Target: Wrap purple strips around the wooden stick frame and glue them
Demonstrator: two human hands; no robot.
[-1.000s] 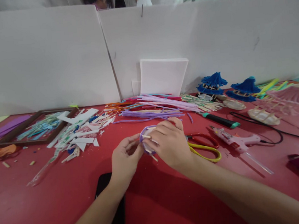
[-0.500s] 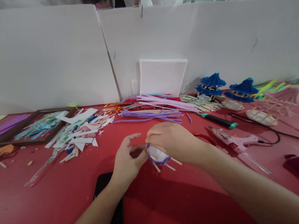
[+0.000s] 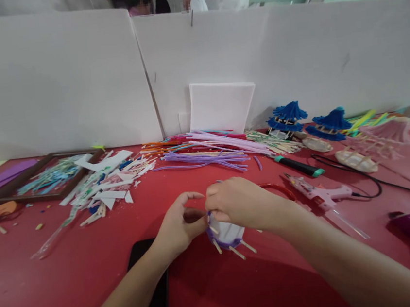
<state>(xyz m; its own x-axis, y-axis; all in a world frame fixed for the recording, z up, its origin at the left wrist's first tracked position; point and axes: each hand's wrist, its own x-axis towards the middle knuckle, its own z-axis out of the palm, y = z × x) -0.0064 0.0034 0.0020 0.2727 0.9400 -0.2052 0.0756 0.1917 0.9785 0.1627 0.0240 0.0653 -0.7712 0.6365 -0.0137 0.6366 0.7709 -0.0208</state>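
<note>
- Right hand [image 3: 243,203]: fingers closed on a purple-rimmed white disc [image 3: 231,232] with short projecting sticks; disc lies between the hands, nearer than the purple stems [image 3: 205,158].
- Left hand [image 3: 178,227]: thumb at disc's left edge; cannot tell whether gripping.
- Red surface [image 3: 270,288]: brown frame [image 3: 22,198], paper scraps [image 3: 110,195] left; pink glue gun [image 3: 321,192] right.
- Room: white panels [image 3: 54,81] along back; people [image 3: 198,3] beyond.

We are seeing a red table [image 3: 75,279] where a black phone [image 3: 159,305], a brown frame [image 3: 19,198], purple stems [image 3: 205,157] and a pink glue gun [image 3: 324,193] are lying.
</note>
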